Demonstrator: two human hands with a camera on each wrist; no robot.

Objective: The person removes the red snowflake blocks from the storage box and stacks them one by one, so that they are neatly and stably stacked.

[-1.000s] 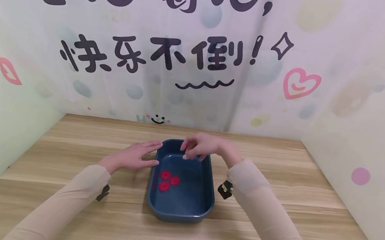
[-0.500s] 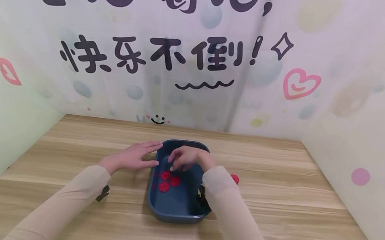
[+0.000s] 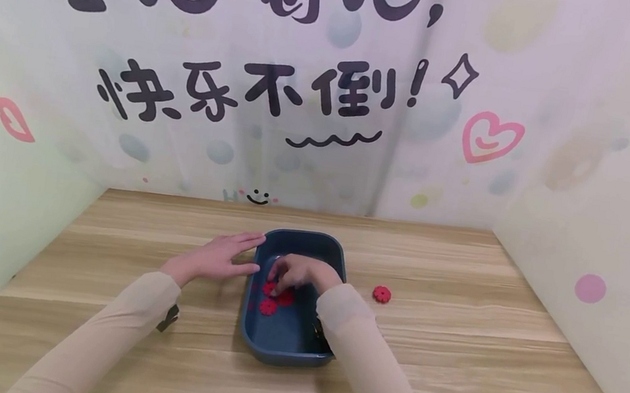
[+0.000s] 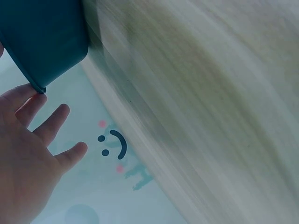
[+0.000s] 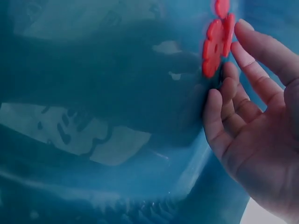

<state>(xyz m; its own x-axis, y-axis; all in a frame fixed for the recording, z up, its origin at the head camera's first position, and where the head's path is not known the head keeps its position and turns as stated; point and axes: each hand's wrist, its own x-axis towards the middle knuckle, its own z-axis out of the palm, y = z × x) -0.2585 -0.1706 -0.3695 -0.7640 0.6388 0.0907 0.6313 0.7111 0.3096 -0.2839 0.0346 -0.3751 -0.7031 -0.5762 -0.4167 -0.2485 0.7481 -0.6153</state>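
Observation:
A dark blue rectangular bin (image 3: 290,356) stands on the wooden table. Inside lie several red flower-shaped pieces, among them one flower piece (image 3: 268,308) near the bin's left wall. My right hand (image 3: 300,270) reaches into the bin and partly covers the others. In the right wrist view, thumb and forefinger tips come up to the edge of a red flower piece (image 5: 228,35), with a gap between the two tips; a firm grip does not show. My left hand (image 3: 217,255) rests its extended fingers on the bin's left rim, which the left wrist view shows at the bin corner (image 4: 41,88).
One more red flower piece (image 3: 382,294) lies on the table (image 3: 452,334), to the right of the bin. A printed cloth wall (image 3: 318,170) rises behind the table, with pale side walls left and right.
My right hand has moved left and down into the bin, to the flower pieces. The flower piece on the table at right has come into full view. My left hand stays in place.

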